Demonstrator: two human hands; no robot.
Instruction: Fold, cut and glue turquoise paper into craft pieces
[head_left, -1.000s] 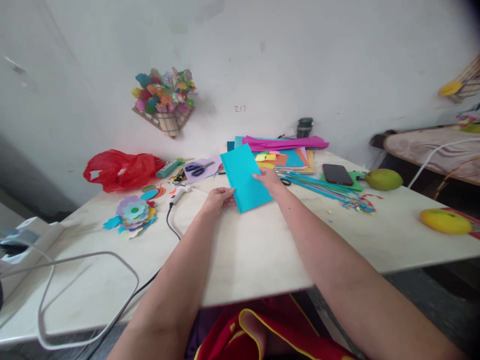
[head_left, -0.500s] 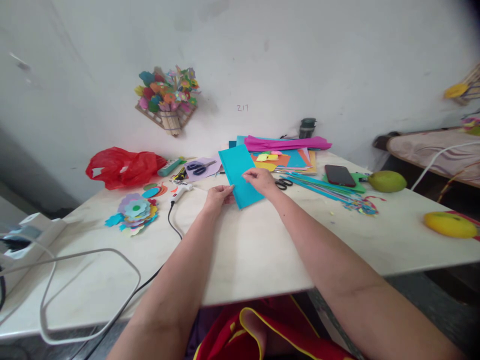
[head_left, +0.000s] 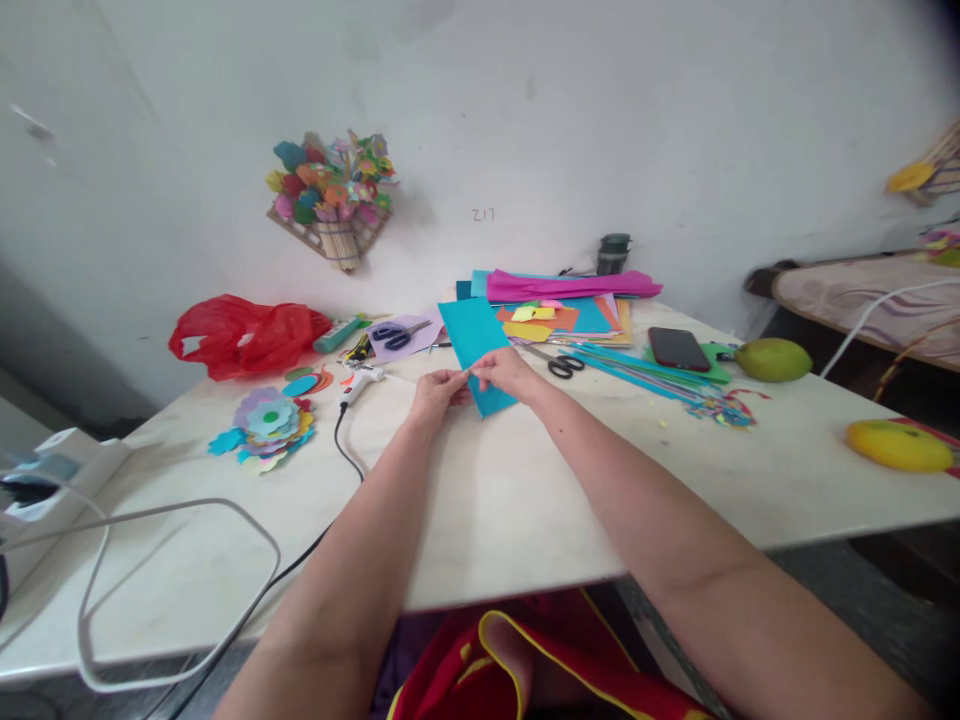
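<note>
A bright blue sheet of paper point(head_left: 472, 328), narrow and folded lengthwise, is held above the table's middle. My left hand point(head_left: 442, 392) pinches its left edge between thumb and fingers. Against the same edge, my right hand point(head_left: 504, 374) has its fingers closed on the paper, with the fingertips meeting those of the left. Part of the sheet is hidden behind the right hand. Black-handled scissors point(head_left: 565, 367) lie just right of the paper. To the left of my left hand rests a white glue gun point(head_left: 361, 382).
Paper flowers point(head_left: 271, 420), a red plastic bag point(head_left: 244, 335) and purple-handled scissors point(head_left: 394, 335) lie left. At the back are coloured sheets point(head_left: 570, 288). Rightward are paper strips point(head_left: 630, 372), a phone point(head_left: 679, 349) and mangoes point(head_left: 772, 360). A white cable point(head_left: 277, 545) loops at front left.
My right hand has moved left along the paper to meet my left hand. The blue sheet now looks narrower, its right side folded over, and the black-handled scissors show more.
</note>
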